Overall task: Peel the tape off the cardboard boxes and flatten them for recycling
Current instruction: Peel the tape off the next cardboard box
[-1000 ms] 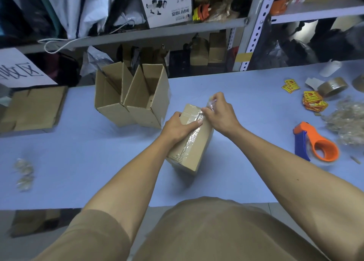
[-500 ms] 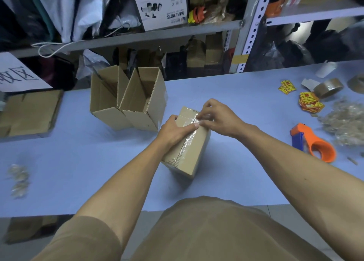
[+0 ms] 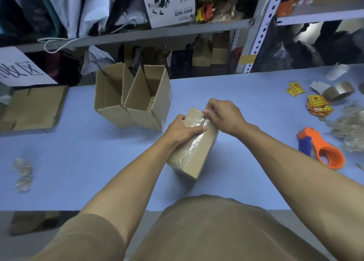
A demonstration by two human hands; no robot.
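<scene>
Far left I see flattened cardboard [image 3: 32,107] on the blue table [image 3: 78,162], then tape scraps [image 3: 22,175]. Two open boxes [image 3: 134,99] stand behind, apart from the sealed box [image 3: 194,146] at center. Left hand [image 3: 182,129] grips its top; right hand [image 3: 223,116] pinches clear tape [image 3: 197,120] at far end. Right: orange dispenser [image 3: 323,150], tape roll [image 3: 337,91], stickers [image 3: 318,107].

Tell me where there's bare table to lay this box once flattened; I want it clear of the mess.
Bare blue table lies left of the taped box, between the open boxes and tape scraps. The right is crowded: tape dispenser, stickers, tape roll, crumpled tape.
</scene>
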